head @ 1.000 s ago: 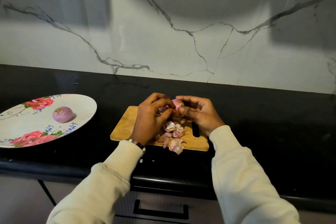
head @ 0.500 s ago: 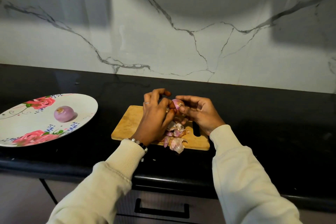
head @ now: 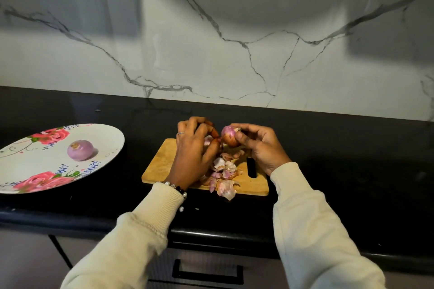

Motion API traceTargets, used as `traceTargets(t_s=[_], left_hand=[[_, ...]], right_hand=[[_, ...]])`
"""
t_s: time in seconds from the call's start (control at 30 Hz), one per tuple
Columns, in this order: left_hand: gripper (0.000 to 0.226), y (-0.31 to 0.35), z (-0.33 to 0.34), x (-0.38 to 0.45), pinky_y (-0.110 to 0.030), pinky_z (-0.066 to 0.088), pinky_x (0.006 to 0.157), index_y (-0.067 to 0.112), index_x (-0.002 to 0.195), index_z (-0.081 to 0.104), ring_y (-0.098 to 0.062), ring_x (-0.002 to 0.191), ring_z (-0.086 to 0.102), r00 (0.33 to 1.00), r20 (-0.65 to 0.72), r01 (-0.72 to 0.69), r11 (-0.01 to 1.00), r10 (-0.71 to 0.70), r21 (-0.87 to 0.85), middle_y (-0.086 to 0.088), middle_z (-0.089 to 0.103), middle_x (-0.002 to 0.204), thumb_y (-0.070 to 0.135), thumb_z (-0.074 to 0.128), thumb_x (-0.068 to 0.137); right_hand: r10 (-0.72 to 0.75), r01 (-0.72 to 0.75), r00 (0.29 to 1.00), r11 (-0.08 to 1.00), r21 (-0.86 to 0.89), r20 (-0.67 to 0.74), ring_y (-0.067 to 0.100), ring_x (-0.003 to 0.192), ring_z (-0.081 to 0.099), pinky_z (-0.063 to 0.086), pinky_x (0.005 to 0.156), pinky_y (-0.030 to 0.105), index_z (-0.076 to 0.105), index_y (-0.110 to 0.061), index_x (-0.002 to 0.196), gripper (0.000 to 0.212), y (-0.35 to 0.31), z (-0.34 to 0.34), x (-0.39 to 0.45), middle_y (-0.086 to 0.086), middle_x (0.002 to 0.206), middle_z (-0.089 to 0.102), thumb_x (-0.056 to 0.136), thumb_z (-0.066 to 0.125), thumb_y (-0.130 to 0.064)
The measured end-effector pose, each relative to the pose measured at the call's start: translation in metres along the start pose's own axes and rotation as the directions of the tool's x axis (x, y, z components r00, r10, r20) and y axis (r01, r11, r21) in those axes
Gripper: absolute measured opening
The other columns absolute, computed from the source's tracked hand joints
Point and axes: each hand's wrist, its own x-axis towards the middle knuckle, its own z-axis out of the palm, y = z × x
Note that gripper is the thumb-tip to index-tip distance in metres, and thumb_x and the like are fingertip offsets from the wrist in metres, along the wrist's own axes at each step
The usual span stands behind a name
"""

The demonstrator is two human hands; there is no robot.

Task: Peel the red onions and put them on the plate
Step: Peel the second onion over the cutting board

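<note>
right hand [head: 260,148] grips half-peeled red onion [head: 229,136] above wooden cutting board [head: 164,162], catching scraps | left hand [head: 195,152] fingers pinch loose skin | peeled purple onion [head: 80,150] on floral plate [head: 112,138]

I had only the one head-worn wide-angle view, which looked forward and down from close above the black countertop [head: 328,148], facing the marble wall [head: 234,30], with both sleeves reaching in from the bottom edge.
</note>
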Motion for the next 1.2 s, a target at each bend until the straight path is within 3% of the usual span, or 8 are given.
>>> traceTargets(t_s=[0.1,0.17,0.33,0.43,0.6,0.87,1.0,1.2], left_hand=[[0.038,0.0000,-0.0003,-0.0007,-0.038,0.036,0.084,0.025,0.116,0.062,-0.010,0.111,0.029,0.998,0.017,-0.060,0.998,0.060,0.036,-0.001,0.052,0.119,0.044,0.050,0.086],[0.038,-0.0002,-0.0019,-0.0008,-0.037,0.031,0.083,0.031,0.121,0.063,-0.013,0.111,0.033,0.993,0.011,-0.114,0.991,0.114,0.069,0.001,0.053,0.121,0.043,0.053,0.086],[0.028,-0.0007,-0.0068,-0.0009,-0.041,0.039,0.078,0.026,0.109,0.073,-0.017,0.107,0.045,0.979,-0.041,-0.195,0.978,0.198,0.071,0.001,0.061,0.114,0.035,0.061,0.086],[0.021,0.0013,-0.0086,-0.0017,-0.042,0.049,0.077,0.018,0.101,0.075,-0.017,0.101,0.052,0.971,-0.066,-0.227,0.973,0.229,0.036,-0.001,0.066,0.107,0.018,0.075,0.081],[0.018,0.0022,-0.0095,-0.0022,-0.046,0.054,0.074,0.017,0.093,0.073,-0.014,0.094,0.061,0.982,-0.004,-0.190,0.981,0.190,-0.027,0.002,0.068,0.103,0.007,0.078,0.078],[0.015,0.0005,-0.0061,-0.0008,-0.042,0.049,0.079,0.016,0.095,0.072,-0.014,0.100,0.051,0.985,0.058,-0.162,0.987,0.162,-0.017,0.000,0.060,0.111,0.017,0.070,0.081],[0.022,0.0039,-0.0067,-0.0019,-0.048,0.046,0.081,0.017,0.098,0.068,-0.022,0.107,0.047,0.984,0.122,-0.145,0.985,0.134,0.091,-0.004,0.053,0.121,0.011,0.075,0.078],[0.021,0.0088,-0.0072,-0.0015,-0.041,0.036,0.085,0.014,0.099,0.065,-0.026,0.115,0.042,0.990,0.121,-0.085,0.987,0.068,0.137,-0.007,0.049,0.128,0.008,0.071,0.080]], right_hand=[[0.001,-0.001,1.000,1.000,0.002,-0.010,0.035,0.105,0.069,0.061,0.069,0.029,0.070,-0.009,0.112,0.022,0.0009,-0.0007,0.0007,0.017,0.116,0.069,0.093,0.061,-0.001],[0.020,-0.020,1.000,0.999,0.027,0.017,0.034,0.101,0.070,0.061,0.070,0.030,0.069,-0.007,0.114,0.023,-0.0002,0.0003,-0.0008,0.018,0.112,0.071,0.093,0.060,-0.001],[0.065,-0.068,0.993,0.997,0.032,0.100,0.026,0.087,0.072,0.061,0.063,0.029,0.066,-0.001,0.117,0.024,-0.0050,0.0052,-0.0063,0.019,0.108,0.070,0.095,0.056,0.001],[0.058,-0.061,0.991,0.998,0.024,0.123,0.025,0.086,0.072,0.060,0.061,0.028,0.066,-0.002,0.117,0.024,-0.0057,0.0053,-0.0068,0.014,0.105,0.072,0.095,0.056,0.001],[0.071,-0.071,0.991,0.997,0.000,0.110,0.025,0.081,0.072,0.060,0.062,0.029,0.066,-0.003,0.118,0.025,-0.0046,0.0047,-0.0061,0.016,0.100,0.071,0.096,0.056,0.001],[0.059,-0.057,0.991,0.998,-0.021,0.121,0.025,0.084,0.072,0.061,0.064,0.030,0.067,-0.007,0.116,0.025,-0.0023,0.0041,-0.0053,0.013,0.102,0.072,0.094,0.057,0.003],[0.062,-0.060,0.991,0.998,-0.022,0.118,0.025,0.086,0.072,0.061,0.063,0.030,0.067,-0.007,0.115,0.025,-0.0016,0.0048,-0.0043,0.013,0.101,0.072,0.094,0.058,0.003],[0.063,-0.067,0.992,0.997,0.041,0.108,0.028,0.081,0.072,0.062,0.064,0.031,0.067,-0.004,0.112,0.020,-0.0007,0.0059,-0.0036,0.015,0.097,0.073,0.096,0.055,0.000]])
